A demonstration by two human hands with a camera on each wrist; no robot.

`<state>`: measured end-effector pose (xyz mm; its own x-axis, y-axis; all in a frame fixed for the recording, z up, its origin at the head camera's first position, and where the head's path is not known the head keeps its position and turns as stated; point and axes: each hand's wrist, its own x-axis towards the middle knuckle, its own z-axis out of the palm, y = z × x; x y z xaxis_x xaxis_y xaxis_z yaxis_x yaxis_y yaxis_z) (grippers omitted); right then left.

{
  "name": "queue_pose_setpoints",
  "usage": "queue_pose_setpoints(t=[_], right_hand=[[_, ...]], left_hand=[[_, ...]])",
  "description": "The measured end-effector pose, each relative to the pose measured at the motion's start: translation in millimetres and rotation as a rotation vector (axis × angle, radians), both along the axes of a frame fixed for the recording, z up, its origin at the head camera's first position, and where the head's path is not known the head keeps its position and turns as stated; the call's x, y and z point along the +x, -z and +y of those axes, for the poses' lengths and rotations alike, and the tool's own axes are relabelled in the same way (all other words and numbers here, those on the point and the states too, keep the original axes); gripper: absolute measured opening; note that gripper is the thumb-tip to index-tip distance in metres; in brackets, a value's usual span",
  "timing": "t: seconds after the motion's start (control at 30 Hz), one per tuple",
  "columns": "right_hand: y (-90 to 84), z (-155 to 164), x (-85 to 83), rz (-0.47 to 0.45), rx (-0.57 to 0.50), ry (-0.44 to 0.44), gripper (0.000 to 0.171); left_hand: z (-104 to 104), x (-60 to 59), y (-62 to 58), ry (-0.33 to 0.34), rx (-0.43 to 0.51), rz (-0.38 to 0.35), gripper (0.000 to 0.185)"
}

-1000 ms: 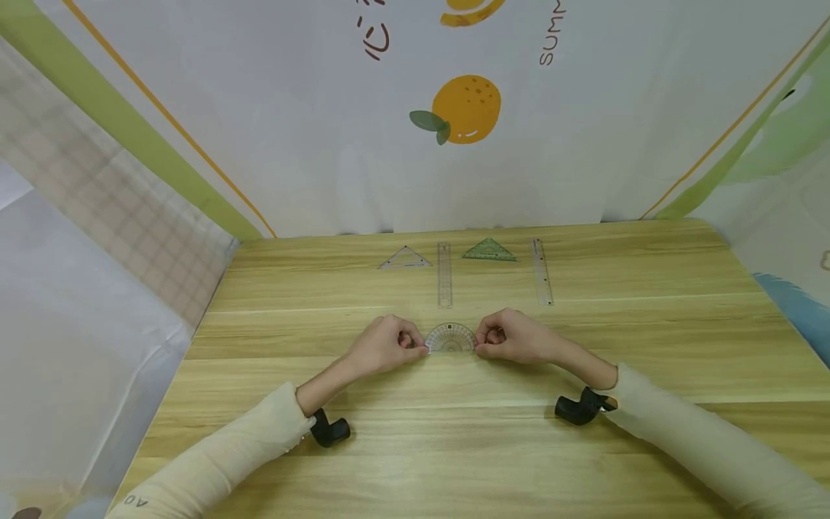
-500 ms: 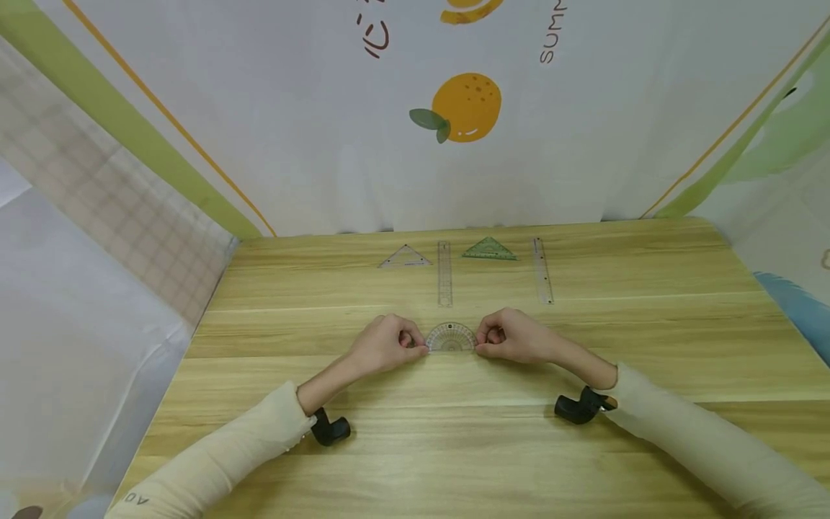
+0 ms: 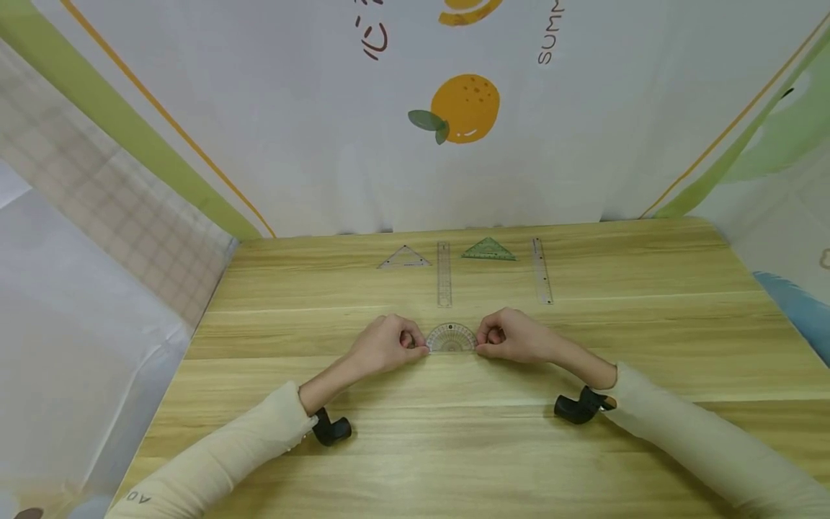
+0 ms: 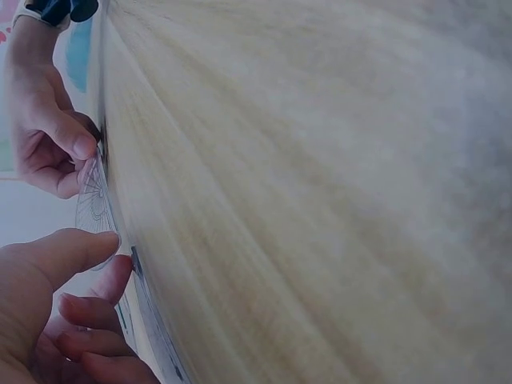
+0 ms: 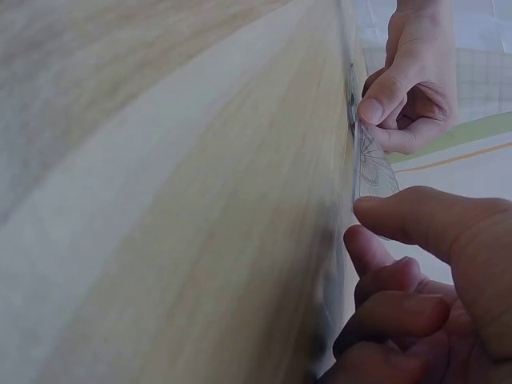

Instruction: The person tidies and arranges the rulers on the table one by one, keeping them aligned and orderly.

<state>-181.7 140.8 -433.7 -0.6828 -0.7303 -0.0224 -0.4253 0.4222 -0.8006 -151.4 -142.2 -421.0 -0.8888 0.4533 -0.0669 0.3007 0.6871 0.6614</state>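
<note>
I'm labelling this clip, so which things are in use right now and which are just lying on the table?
In use:
protractor, pinched at its ends by the left hand and right hand.

Lying about:
clear triangle
green triangle
middle ruler
right ruler

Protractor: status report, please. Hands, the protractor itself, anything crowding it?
Left hand and right hand each pinch one end. Protractor stands on its straight edge on the table. Nearest clear ruler lies apart, behind.

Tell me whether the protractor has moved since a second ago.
No. The protractor sits the same way just below the middle ruler, pinched by both hands.
</note>
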Motion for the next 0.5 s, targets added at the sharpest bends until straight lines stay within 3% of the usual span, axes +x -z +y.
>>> queue_pose_setpoints(t=[0.5], right_hand=[[0.9,-0.3,-1.2,0.017,0.022,0.012,0.012]], left_hand=[[-0.5,-1.5,1.8,-0.013,-0.001,-0.006,0.009]])
